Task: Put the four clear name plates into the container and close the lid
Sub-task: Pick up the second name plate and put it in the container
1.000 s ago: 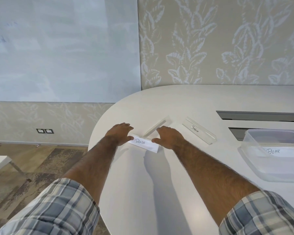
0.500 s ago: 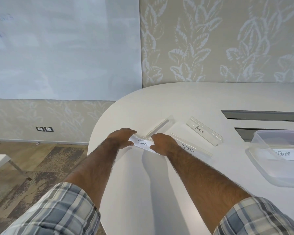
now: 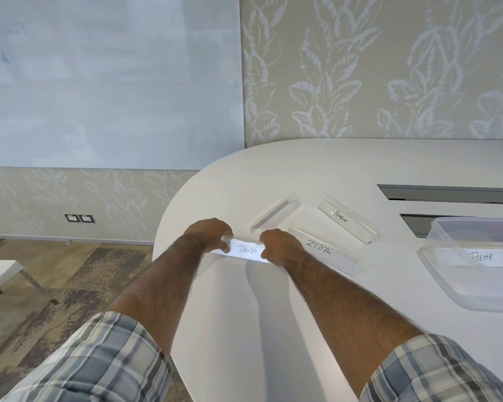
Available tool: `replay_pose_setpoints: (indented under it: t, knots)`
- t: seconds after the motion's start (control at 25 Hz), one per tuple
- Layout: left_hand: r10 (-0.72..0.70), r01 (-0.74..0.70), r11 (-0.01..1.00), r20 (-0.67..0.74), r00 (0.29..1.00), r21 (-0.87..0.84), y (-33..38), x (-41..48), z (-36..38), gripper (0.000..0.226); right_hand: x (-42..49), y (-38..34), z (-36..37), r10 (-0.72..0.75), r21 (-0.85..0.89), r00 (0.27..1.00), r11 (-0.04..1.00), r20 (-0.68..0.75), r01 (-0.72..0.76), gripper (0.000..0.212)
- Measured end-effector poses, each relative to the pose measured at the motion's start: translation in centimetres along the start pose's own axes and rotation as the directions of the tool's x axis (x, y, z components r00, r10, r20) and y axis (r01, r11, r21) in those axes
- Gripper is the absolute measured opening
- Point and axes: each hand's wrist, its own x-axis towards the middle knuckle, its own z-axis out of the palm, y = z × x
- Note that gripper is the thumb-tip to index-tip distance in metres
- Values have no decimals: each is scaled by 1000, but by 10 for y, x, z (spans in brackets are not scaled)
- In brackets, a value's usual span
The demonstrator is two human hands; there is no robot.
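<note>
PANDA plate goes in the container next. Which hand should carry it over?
Right, probably. Both hands grip the PANDA plate, left hand and right hand at its ends, but the container sits on the right side, nearer that arm.

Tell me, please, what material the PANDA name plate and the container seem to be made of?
PANDA name plate: apparently clear acrylic, glossy; a white paper label shows through it. Container: probably thin translucent plastic, slightly frosted; the table shows through its walls and rounded rim.

Bright, even light; edges perhaps slightly warped.
</note>
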Motion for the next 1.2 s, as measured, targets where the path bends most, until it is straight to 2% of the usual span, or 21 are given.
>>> replay_pose_setpoints:
  t: [0.28, 0.6, 0.88, 1.2]
  knots:
    - [-12, 12, 1000, -17, 1000, -8, 30, -16, -15, 37, -17, 19, -15, -21, -46, 999, 999, -27, 19, 38]
    - [6, -3, 1000, -100, 995, 31, 94, -37, -61, 39, -49, 62, -73, -44, -55, 993, 998, -106, 38, 39]
    - [26, -13, 998, -198, 980, 67, 202, -56, -86, 41, -108, 143, -130, -99, -113, 979, 990, -179, 79, 38]
    - [82, -69, 996, -237, 968, 64, 371, -54, -83, 41, -191, 287, -179, -45, -123, 981, 992, -189, 22, 45]
